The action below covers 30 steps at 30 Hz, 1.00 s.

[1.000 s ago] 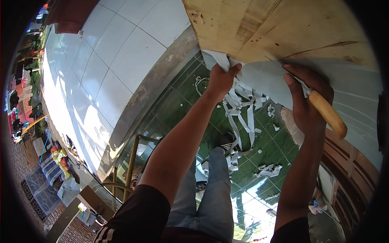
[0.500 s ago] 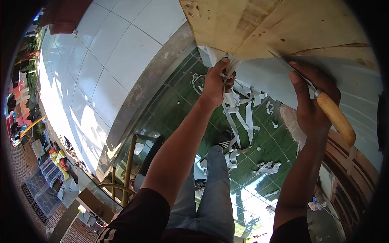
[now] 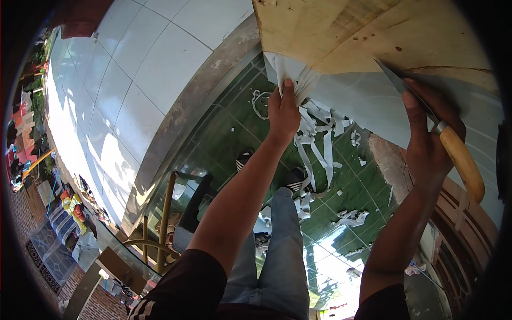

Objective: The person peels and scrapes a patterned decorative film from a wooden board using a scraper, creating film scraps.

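My left hand (image 3: 285, 113) is closed on the gathered edge of a white sheet (image 3: 346, 92), at the near left corner of a wooden board (image 3: 341, 32). The sheet spreads along the board's near edge, toward the right. In my right hand (image 3: 433, 130) is a knife (image 3: 463, 160) with a curved wooden handle; its blade points up and left over the board's near edge. Part of the blade is behind the fingers. White strips (image 3: 322, 141) hang or lie below my left hand.
Green floor tiles (image 3: 250, 114) lie below, with white scraps (image 3: 352, 217) on them. White tiles (image 3: 154, 69) form a ledge at the left. A metal-framed chair (image 3: 166, 218) stands lower left. Brown wooden slats (image 3: 453, 229) are at the right.
My left hand has shifted slightly, and more of the white sheet shows above it. My right hand and the knife have moved a little right and down. The view has shifted slightly.
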Motion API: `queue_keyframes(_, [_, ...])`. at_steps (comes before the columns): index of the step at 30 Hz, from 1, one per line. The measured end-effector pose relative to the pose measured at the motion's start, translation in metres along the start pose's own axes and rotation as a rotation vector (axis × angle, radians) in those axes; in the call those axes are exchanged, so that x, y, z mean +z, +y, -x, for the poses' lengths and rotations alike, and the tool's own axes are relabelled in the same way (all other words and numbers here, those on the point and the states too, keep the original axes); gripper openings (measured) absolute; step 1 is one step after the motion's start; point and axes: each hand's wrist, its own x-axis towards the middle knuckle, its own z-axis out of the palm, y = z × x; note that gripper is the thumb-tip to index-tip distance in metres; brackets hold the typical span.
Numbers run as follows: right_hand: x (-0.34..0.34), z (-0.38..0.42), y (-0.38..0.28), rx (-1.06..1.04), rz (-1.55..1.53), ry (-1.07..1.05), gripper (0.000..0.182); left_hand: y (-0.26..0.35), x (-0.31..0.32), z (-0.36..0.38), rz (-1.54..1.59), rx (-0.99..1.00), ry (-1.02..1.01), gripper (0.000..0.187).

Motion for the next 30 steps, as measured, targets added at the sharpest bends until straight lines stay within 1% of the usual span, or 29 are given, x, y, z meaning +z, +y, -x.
queue_keyframes(3, [0.000, -0.001, 0.001, -0.022, 0.043, 0.011, 0.015, 0.000, 0.002, 0.006, -0.090, 0.017, 0.042, 0.055])
queue_keyframes(6, [0.002, -0.001, 0.002, -0.002, 0.046, 0.023, 0.016, 0.001, 0.008, 0.010, -0.095, 0.069, 0.074, 0.049])
queue_keyframes(9, [0.003, 0.000, 0.003, 0.019, 0.048, 0.030, 0.017, -0.004, 0.004, 0.012, -0.116, 0.126, 0.077, 0.050])
queue_keyframes(12, [0.003, 0.002, 0.005, 0.032, 0.064, 0.022, 0.017, -0.011, -0.008, 0.014, -0.189, 0.117, 0.060, 0.050])
queue_keyframes(15, [0.003, 0.003, 0.009, 0.022, 0.067, 0.036, 0.017, -0.017, -0.021, 0.017, -0.262, 0.068, 0.053, 0.051])
queue_keyframes(23, [0.005, 0.003, 0.013, 0.019, 0.067, 0.066, 0.019, -0.048, -0.027, 0.021, -0.229, 0.074, 0.074, 0.050])
queue_keyframes(26, [0.004, 0.004, 0.014, -0.013, 0.114, 0.050, 0.020, -0.056, -0.031, 0.024, -0.232, 0.083, 0.076, 0.050])
queue_keyframes(28, [-0.002, 0.005, 0.021, 0.034, 0.163, -0.004, 0.024, -0.063, -0.036, 0.026, -0.264, 0.071, 0.072, 0.050])
queue_keyframes(30, [-0.003, 0.005, 0.023, 0.063, 0.207, -0.006, 0.026, -0.071, -0.042, 0.028, -0.309, 0.028, 0.061, 0.051])
